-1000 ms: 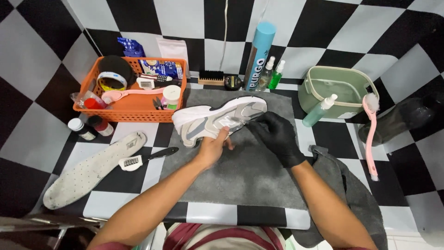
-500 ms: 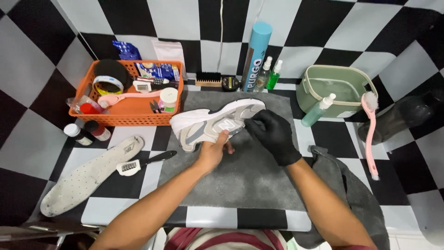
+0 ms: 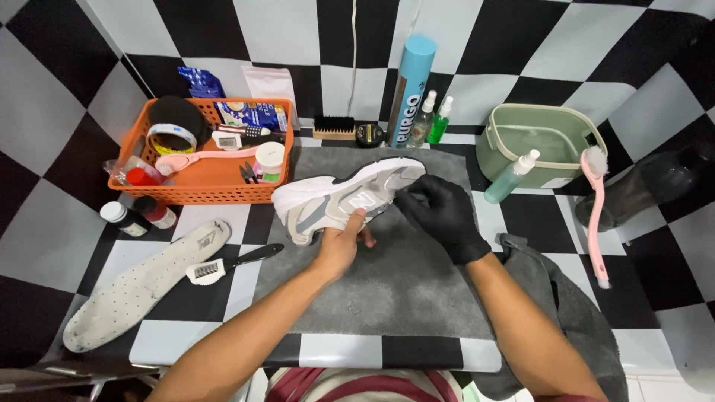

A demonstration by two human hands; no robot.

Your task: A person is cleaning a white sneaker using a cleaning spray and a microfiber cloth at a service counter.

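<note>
My bare left hand [image 3: 339, 244] grips the sneaker [image 3: 344, 196] tipped on its side over the grey mat [image 3: 395, 286]; my gloved right hand [image 3: 441, 212] pinches its toe end. Bare mat lies nearer me; the orange basket [image 3: 201, 187] sits just left. Long axis runs left-right, toe upper right. White-and-grey upper, black outsole.

the bare left hand [image 3: 339, 247] reaches forward, thumb raised and fingers curled in a grip. the right hand in a black rubber glove [image 3: 441, 212] sits just beside it, fingers bent and pinching.

Sneaker [image 3: 346, 197] toe behind gloved right hand [image 3: 441, 212]
</note>
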